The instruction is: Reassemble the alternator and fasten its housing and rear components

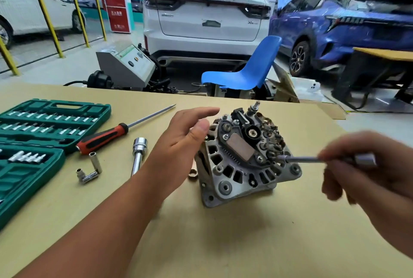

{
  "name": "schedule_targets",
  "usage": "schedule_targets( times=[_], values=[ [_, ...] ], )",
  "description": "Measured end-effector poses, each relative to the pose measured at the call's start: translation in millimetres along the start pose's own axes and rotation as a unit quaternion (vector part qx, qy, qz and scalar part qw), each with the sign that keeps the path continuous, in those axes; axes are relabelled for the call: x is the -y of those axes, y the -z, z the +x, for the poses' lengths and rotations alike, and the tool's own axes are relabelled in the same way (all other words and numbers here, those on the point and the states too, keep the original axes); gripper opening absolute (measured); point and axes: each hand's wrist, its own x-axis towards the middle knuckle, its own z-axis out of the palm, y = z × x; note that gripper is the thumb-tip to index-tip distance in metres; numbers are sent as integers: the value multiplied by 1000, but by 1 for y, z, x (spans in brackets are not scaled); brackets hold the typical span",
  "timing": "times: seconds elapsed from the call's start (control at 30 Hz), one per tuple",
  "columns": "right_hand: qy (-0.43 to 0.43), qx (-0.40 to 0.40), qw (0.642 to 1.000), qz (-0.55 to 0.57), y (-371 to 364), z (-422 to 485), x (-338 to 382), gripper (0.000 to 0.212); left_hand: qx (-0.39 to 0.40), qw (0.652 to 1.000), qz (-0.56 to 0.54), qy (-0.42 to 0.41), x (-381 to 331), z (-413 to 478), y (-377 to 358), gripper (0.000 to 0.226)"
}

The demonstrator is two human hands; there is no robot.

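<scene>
A: Since the alternator (243, 157) is the job, where does it sit?
B: On the desk (223, 244), tilted, rear components facing the camera. The left hand (185, 141) is beside it, fingers straight and relaxed, thumb at the housing edge, perhaps touching.
A: And the right hand (366, 166)?
B: Blurred, but it pinches a slim metal driver (312, 159), tip at the rear components.
A: Around it?
B: A brass ring (192, 174) just beside its base. Further left are an extension bar (137, 159), a red-handled screwdriver (105, 135) and an open green socket case (22, 179).
</scene>
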Motion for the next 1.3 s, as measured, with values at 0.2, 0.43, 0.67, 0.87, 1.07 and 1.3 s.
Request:
schedule_targets(
  times=[0.2, 0.43, 0.67, 0.87, 1.07, 1.3],
  values=[
    [-68, -53, 987, -138, 8, -73, -28, 28, -49, 998, 44, -19, 6, 2, 1, 35],
    [-52, -125, 969, -205, -15, -76, -15, 38, -83, 994, 77, -1, 13, 0, 4, 23],
    [-184, 171, 908, -336, -28, -68, -37, 76, -127, 989, 77, 4, 13, 1, 4, 32],
    [-215, 364, 830, -364, -39, -63, -42, 79, -164, 979, 115, -23, 17, 2, 6, 46],
    [-195, 351, 850, -341, -40, -61, -39, 82, -111, 979, 127, -112, 16, 0, 5, 26],
    [-146, 55, 978, -140, 16, -50, -2, 87, -114, 914, 160, -356, -61, -11, 14, 49]
  ],
)
